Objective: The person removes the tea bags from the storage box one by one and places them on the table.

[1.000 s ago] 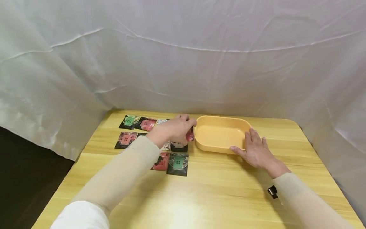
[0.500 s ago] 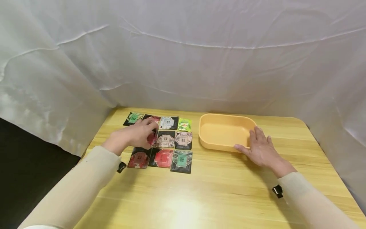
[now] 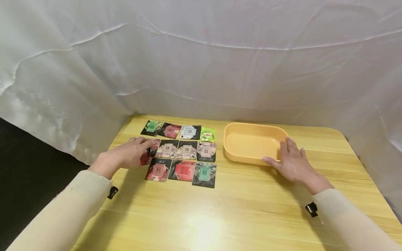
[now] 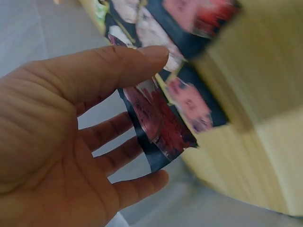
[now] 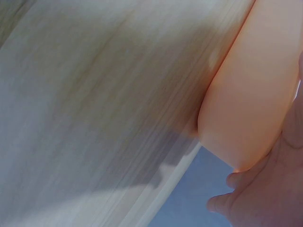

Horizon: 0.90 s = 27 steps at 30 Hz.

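Observation:
My left hand [image 3: 130,153] pinches a black and red tea bag sachet [image 4: 154,120] between thumb and fingers, at the left end of the sachet rows. In the head view only a red corner of it shows below the fingertips. Close by lie a red-labelled sachet [image 3: 158,170], a pink-patterned sachet [image 3: 167,149] and a red sachet [image 3: 182,170]. My right hand [image 3: 293,162] rests against the right end of a yellow-orange tray [image 3: 245,160], fingers extended along its rim and thumb at the near side.
Flat sachets lie in three rows left of the tray, among them a green-labelled sachet [image 3: 204,174] and a small bright green sachet [image 3: 207,134]. The wooden table [image 3: 251,209] has a pale curtain [image 3: 220,69] behind it and at both sides.
From beside the tray, my left hand has travelled left across the sachets, carrying the red one to the end of the rows. My right hand has stayed at the tray.

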Tool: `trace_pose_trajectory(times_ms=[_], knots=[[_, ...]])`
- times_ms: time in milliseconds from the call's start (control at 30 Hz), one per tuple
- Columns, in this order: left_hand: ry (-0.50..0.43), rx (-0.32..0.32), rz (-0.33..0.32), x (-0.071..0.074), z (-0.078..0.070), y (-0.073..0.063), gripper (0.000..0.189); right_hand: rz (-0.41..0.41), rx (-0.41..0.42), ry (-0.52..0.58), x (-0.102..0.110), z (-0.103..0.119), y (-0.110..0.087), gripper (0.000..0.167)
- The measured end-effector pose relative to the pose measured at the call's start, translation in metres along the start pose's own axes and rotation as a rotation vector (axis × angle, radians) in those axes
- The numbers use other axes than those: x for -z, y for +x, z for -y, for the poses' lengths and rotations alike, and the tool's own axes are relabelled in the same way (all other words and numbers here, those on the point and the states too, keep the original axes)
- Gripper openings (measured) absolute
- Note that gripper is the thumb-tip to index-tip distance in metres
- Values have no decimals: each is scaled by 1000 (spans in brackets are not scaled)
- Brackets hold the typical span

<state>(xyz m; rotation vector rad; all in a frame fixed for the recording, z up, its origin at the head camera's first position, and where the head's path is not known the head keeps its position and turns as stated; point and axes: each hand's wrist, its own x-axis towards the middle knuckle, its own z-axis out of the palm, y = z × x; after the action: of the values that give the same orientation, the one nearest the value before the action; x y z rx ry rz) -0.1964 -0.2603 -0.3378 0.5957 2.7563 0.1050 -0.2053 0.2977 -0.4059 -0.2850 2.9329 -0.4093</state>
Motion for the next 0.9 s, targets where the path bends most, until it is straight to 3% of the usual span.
trace_pose_trajectory(times_ms=[200, 433, 900], knots=[[80, 6, 28, -20, 13, -2, 72, 5, -1, 1, 3, -1, -1, 116], [100, -8, 36, -43, 19, 1, 70, 5, -6, 0, 3, 0, -1, 116], [86, -12, 25, -51, 21, 0, 74, -3, 0, -5, 1, 0, -1, 114]])
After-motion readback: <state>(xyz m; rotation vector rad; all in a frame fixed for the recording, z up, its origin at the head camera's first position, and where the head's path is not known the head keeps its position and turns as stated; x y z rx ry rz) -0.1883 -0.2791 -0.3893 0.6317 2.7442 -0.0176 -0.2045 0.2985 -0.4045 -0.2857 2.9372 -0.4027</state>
